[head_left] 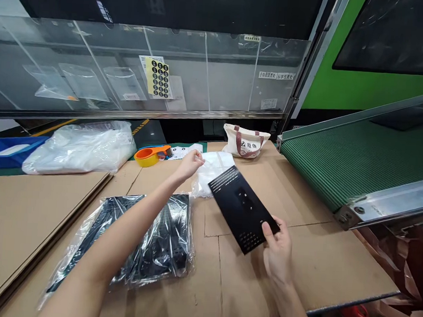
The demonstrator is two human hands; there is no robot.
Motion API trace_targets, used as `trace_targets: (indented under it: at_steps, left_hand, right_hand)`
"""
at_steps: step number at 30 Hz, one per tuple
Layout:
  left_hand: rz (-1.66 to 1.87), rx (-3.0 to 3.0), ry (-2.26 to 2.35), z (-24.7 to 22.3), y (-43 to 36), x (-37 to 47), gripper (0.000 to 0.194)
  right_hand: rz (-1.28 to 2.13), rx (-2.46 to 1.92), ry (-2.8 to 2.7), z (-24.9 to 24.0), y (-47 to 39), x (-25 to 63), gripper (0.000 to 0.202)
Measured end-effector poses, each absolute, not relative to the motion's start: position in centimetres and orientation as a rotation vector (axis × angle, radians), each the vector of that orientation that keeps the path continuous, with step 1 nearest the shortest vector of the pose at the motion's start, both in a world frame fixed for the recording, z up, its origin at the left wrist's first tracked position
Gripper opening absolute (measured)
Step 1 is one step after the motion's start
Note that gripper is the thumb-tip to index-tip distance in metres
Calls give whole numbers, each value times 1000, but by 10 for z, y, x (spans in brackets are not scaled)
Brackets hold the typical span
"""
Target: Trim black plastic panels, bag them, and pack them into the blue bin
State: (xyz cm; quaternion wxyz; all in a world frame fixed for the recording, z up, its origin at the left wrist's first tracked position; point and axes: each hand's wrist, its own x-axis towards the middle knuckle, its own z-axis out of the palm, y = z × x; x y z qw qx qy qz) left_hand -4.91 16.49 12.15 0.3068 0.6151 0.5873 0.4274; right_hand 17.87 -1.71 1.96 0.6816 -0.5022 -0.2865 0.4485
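Note:
My right hand (278, 249) grips a flat black rectangular panel (235, 212) by its lower right corner, thumb on top. The panel has rows of slots at one end, small holes at the other and a few openings in the middle. My left hand (191, 164) reaches forward, its fingers pinched together at the left edge of a stack of clear plastic bags (214, 170). Under my left forearm lie more black panels (164, 241), wrapped in clear plastic and partly covered by the arm.
Cardboard (247, 283) covers the table. Behind are an orange and yellow tape dispenser (149, 156), a cloth bag (246, 142), a large plastic bundle (81, 144) and a blue tray (13, 152). A green conveyor belt (360, 154) rises at right. Cardboard sheets (34, 215) lie left.

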Motion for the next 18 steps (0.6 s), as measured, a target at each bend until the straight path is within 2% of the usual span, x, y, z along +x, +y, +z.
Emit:
trace_targets:
  at_steps: [2,5,9,13,16,18]
  left_hand:
    - [980,1696,1526,126,153,-49,5]
    - [721,1789,1445,133,135,-45,25]
    - [400,2236,1454,133,112,-35,38]
    - [136,2653,1802,124,90,-20,43]
    - [87,2737,1894,115,77,-5,45]
    - [136,2780,1904,111,71,8,47]
  right_hand:
    - [1352,-988,-484,21,-25,181,47]
    - [1632,-881,-272,19,-30,175,48]
    - [1481,-865,37,17,-29,163,51]
    - [1374,-845,17,21,-34,157,51]
    - [1285,-846,-114,26,-39,151,48]
    - [1341,-860,-249,28,-42,146,48]
